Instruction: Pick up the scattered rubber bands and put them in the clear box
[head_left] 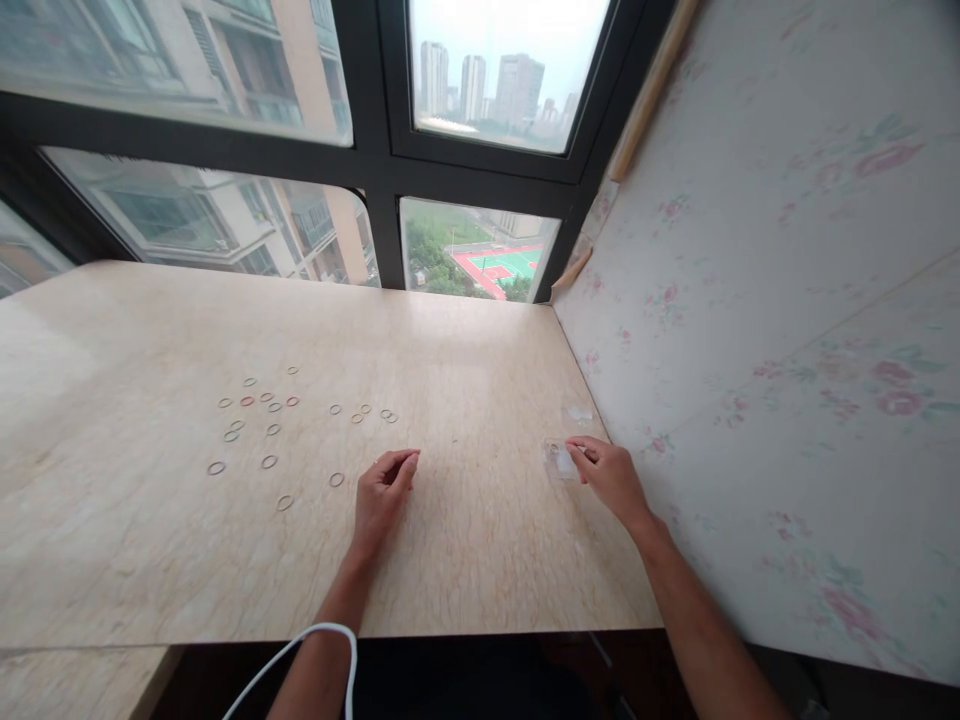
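Note:
On the marble-patterned sill, my left hand (385,497) rests near the middle with its fingers closed; what they hold, if anything, is too small to make out. Over at the right, my right hand (606,472) pinches at the edge of a small clear plastic box (555,460). A tiny ring seems to lie in the box. Just behind it is a clear plastic piece (577,412). Several thin rings lie scattered left of my left hand, among them a red ring (292,401), a dark ring (216,468) and a pale ring (285,503).
Dark window frames (480,165) stand along the back of the sill (465,560). A wall with flowered paper (787,350) rises close beside my right hand. A white cable (330,628) loops over my left forearm at the front edge.

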